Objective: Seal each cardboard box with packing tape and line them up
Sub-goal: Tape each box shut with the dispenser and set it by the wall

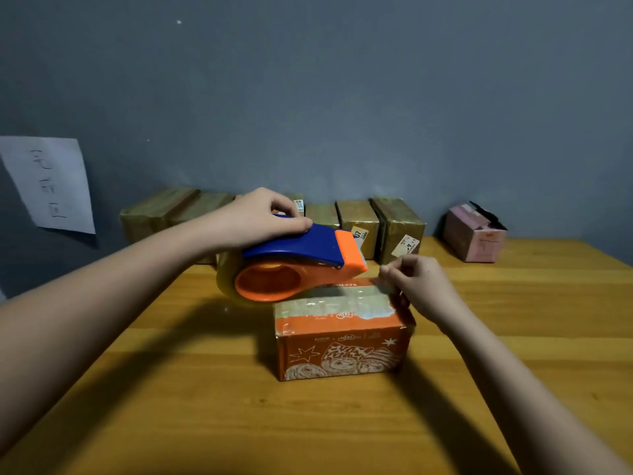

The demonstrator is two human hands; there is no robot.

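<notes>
Above the orange box (342, 334), left hand (263, 217) grips tape dispenser (294, 258); right hand (421, 286) pinches tape (383, 287).

— What's hidden behind my left hand (263, 214)?

— A taped box in the back row (298, 204); only its labelled corner shows.

— And under my right hand (419, 284)?

— The orange box's (342, 354) far right top corner. Whether my fingertips (385, 270) pinch tape: too blurred to tell. Both my forearms run off the frame's bottom edge.
</notes>
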